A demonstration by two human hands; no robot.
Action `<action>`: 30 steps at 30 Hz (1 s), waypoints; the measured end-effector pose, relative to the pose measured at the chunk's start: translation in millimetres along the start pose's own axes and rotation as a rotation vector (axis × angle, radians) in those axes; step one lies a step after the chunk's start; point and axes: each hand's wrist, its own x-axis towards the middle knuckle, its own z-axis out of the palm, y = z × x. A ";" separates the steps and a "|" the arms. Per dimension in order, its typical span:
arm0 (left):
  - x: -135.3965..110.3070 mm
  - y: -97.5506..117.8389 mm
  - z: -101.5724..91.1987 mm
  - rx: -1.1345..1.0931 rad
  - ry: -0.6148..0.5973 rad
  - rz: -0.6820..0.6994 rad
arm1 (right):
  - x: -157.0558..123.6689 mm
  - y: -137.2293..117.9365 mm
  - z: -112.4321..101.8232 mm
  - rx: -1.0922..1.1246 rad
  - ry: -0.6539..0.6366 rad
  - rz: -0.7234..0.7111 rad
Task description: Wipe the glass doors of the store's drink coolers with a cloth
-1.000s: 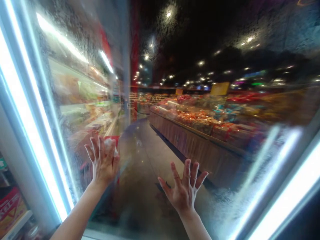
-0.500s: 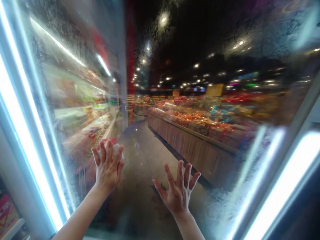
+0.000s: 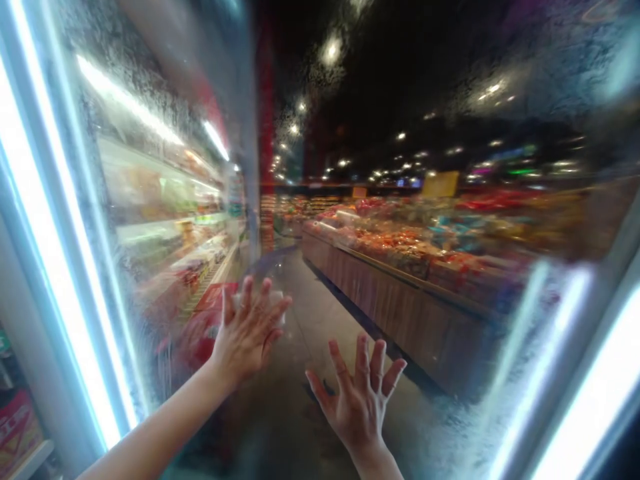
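My left hand [image 3: 250, 327] presses a crumpled white tissue or cloth [image 3: 280, 308] against a see-through glass pane [image 3: 280, 427]. Its fingers lie outstretched over the wad, which is mostly hidden under the palm and shows only at the edges. To the right and a little lower, my right hand [image 3: 356, 397] rests flat against the same glass, fingers spread, holding nothing. Patchy fogging clouds the glass near its upper corners and sides.
Bright light tubes [image 3: 55, 240] run up the left side, with another tube [image 3: 595, 393] at lower right. Red packages [image 3: 20, 423] sit on a shelf at lower left. Beyond the glass are blurred lit shelves [image 3: 170, 220], an aisle and a wood-panelled display [image 3: 370, 280].
My left hand has slid right across the glass with the white wad, tilting its fingers rightward. My right hand stays nearly in place. The view has shifted slightly.
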 end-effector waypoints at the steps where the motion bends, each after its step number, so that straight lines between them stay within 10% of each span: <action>1: 0.5 1.4 0.3 -0.001 -0.009 0.043 | -0.1 0.1 -0.4 -0.003 -0.003 -0.003; 7: 73.7 -24.9 -14.8 0.006 0.079 -0.166 | -2.5 -0.2 1.1 0.000 -0.004 0.019; 13: 50.7 -3.3 -4.5 0.021 -0.051 0.184 | -2.2 -1.8 0.1 -0.009 0.007 -0.008; 20: 128.6 -32.1 -27.0 0.030 0.063 -0.112 | -2.1 -0.7 1.3 -0.028 0.011 -0.027; 26: 92.3 -7.1 -10.1 0.047 -0.035 0.294 | -3.3 -2.1 -3.1 -0.015 0.000 -0.041; 30: 127.6 -22.5 -12.9 0.034 0.040 0.204 | 18.2 17.0 -23.9 -0.034 0.017 -0.086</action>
